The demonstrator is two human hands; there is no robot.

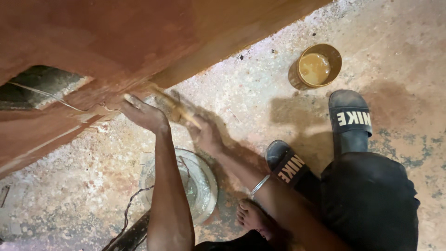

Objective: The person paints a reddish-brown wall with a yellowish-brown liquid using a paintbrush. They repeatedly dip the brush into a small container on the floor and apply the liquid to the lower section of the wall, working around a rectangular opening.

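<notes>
Round tin (318,65) of tan liquid on the floor; pale bucket (204,186) under the arms; right hand (206,135) clamped on brush (179,110); left hand (145,114) fingers together against red-brown wall (116,42).

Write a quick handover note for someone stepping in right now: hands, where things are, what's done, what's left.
Left hand: flat against the lower edge of the reddish panel, holding nothing that shows.
Right hand: gripping a brush, blurred in motion, at the panel's edge.
Tin of tan liquid stands on the floor to the right, apart from the hands. A pale round lid lies under the arms.
Done: most of the panel looks coated reddish-brown.
Left: the pale streak along the lower edge and around the dark opening appears uncoated.
</notes>
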